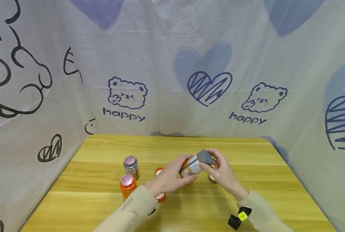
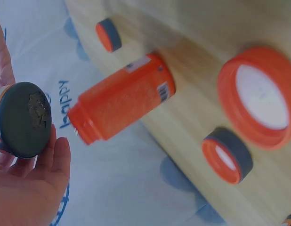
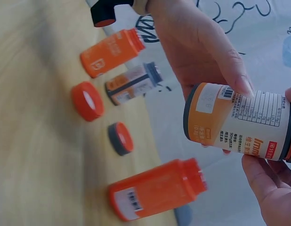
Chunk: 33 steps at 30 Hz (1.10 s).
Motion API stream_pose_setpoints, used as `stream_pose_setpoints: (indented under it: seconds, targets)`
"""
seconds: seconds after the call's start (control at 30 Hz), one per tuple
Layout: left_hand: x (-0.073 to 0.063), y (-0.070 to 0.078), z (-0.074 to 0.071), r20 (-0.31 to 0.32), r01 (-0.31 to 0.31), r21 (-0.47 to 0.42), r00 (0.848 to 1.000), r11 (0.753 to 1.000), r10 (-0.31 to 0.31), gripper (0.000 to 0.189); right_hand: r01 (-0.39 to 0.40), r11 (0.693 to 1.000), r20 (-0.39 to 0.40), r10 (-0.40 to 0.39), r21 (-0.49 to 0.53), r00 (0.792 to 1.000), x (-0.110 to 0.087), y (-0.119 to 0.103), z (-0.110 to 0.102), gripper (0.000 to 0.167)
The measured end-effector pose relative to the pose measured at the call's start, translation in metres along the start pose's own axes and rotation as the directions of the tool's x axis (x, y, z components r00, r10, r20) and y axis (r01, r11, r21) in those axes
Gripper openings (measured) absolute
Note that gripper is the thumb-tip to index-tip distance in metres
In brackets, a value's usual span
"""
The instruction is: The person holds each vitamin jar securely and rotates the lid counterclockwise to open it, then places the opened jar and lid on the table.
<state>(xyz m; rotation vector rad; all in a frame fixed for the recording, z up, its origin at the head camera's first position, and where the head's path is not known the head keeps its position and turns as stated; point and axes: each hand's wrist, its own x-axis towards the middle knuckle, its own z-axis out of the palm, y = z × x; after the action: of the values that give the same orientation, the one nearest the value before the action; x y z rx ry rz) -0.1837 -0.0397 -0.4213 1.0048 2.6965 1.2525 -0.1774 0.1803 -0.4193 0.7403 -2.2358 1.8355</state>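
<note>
Both hands hold a supplement bottle (image 1: 192, 166) tilted above the table, its label white and orange with a dark band. My left hand (image 1: 171, 175) grips the body towards the lower end. At the upper end, the fingers and thumb of my right hand (image 1: 223, 170) pinch the grey cap (image 1: 205, 157). The bottle's dark round base (image 2: 25, 120) faces the left wrist camera. An uncapped orange bottle (image 3: 157, 190) stands on the table beneath the hands, mostly hidden in the head view.
Left of the hands stand a grey bottle (image 1: 131, 167) and an orange bottle (image 1: 128, 186), both with pink foil seals. Loose orange caps (image 2: 258, 96) and grey caps with orange inner rims (image 2: 228, 155) lie on the wooden table (image 1: 88, 209). Printed cloth (image 1: 166, 106) hangs behind.
</note>
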Motion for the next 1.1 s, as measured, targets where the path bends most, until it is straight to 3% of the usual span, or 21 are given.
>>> stream_pose_setpoints:
  seconds: [0.23,0.57,0.83,0.97,1.1]
  targets:
    - [-0.011,-0.008,0.016,0.126,0.012,-0.020,0.992,1.000,-0.009,0.064,-0.043,0.998,0.077,0.040,0.038,0.996,-0.021,0.014,0.007,0.042]
    - [-0.026,-0.013,0.036,0.172,0.024,-0.069,0.985,0.997,-0.011,0.051,-0.058,0.996,0.121,0.050,0.066,0.991,-0.043,0.029,0.016,0.044]
    - [-0.037,-0.018,0.043,0.171,0.036,0.039,0.984,0.999,-0.042,0.053,-0.116,0.976,0.089,0.134,-0.186,0.987,-0.049,0.032,0.025,0.036]
    - [-0.041,-0.020,0.047,0.136,0.015,0.127,0.990,0.992,-0.032,0.053,-0.176,0.934,0.042,0.198,-0.312,0.979,-0.048,0.032,0.029,0.030]
    - [-0.044,-0.021,0.050,0.128,0.007,0.192,0.991,0.981,-0.032,0.055,-0.277,0.882,-0.010,0.296,-0.380,0.955,-0.045,0.028,0.034,0.029]
